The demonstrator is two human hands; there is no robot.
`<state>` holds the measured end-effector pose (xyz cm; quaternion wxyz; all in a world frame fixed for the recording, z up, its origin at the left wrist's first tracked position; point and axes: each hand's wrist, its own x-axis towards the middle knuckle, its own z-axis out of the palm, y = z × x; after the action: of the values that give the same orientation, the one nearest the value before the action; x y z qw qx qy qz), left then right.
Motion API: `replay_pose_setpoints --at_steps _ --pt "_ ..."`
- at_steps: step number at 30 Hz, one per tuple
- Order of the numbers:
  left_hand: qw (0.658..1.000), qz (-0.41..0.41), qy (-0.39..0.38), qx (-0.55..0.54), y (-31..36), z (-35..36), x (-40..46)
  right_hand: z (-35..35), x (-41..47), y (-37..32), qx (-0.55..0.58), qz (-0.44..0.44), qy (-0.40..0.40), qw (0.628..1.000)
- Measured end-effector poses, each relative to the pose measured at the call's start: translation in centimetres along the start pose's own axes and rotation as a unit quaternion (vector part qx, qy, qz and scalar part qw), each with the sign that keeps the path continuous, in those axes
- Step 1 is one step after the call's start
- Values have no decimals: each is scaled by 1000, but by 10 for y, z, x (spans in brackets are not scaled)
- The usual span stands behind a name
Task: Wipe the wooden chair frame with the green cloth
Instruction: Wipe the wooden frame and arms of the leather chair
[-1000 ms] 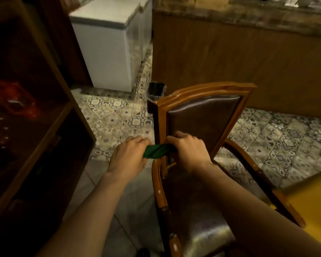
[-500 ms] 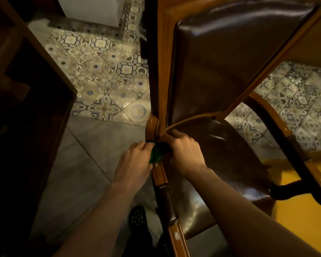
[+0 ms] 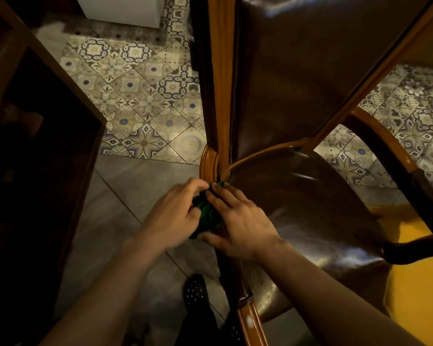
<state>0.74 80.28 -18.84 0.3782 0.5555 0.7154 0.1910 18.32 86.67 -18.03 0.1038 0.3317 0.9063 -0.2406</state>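
Note:
A wooden chair frame (image 3: 219,96) with a dark brown leather back and seat fills the upper middle and right of the head view. The green cloth (image 3: 206,211) is bunched on the chair's left armrest, just below where the armrest meets the back post. My left hand (image 3: 175,216) grips the cloth from the left. My right hand (image 3: 240,221) lies over the cloth and armrest from the right, fingers pressed on it. Most of the cloth is hidden between my hands.
A dark wooden shelf unit (image 3: 35,146) stands close on the left. Patterned floor tiles (image 3: 140,96) and a white appliance (image 3: 120,8) lie beyond. The chair's right armrest (image 3: 395,156) curves at the right, with a yellow surface (image 3: 420,283) below it. My dark shoe (image 3: 195,290) is on the grey floor.
My head has dropped closer to the chair. Both hands slid the cloth down from the back post onto the left armrest, and my right hand has flattened over it.

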Motion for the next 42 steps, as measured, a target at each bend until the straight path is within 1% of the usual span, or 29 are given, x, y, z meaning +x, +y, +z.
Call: replay_pose_setpoints --at_steps 2,3,6,8,11,14,19,22,25,31,38,42 --pt "995 43 57 70 0 0 13 6 0 -8 -18 17 18 1000" --pt "991 67 60 99 2 2 22 10 1 -13 -18 30 32 999" --pt "981 108 -11 160 3 11 47 23 4 -24 -21 71 61 995" --pt "980 110 -38 160 -2 16 55 30 5 -29 -34 90 76 993" --pt "983 104 -37 145 -9 21 57 34 3 -34 -51 104 86 990" --pt "987 84 -39 131 -10 23 56 34 -3 -36 -58 98 90 989" --pt "989 63 -44 129 -5 24 56 27 -19 -35 -95 76 63 991" --pt "987 65 -49 135 -4 24 56 21 -23 -37 -98 73 41 992" --pt "986 74 -51 143 -5 22 57 14 -23 -38 -68 61 29 995" --pt "984 86 -50 146 -6 23 56 -6 -25 -40 -63 62 -39 995" --pt "983 87 -56 153 -6 19 57 -11 -39 -34 -31 72 -49 996" --pt "975 98 -72 184 -6 17 58 -13 -57 -26 40 93 -47 994"
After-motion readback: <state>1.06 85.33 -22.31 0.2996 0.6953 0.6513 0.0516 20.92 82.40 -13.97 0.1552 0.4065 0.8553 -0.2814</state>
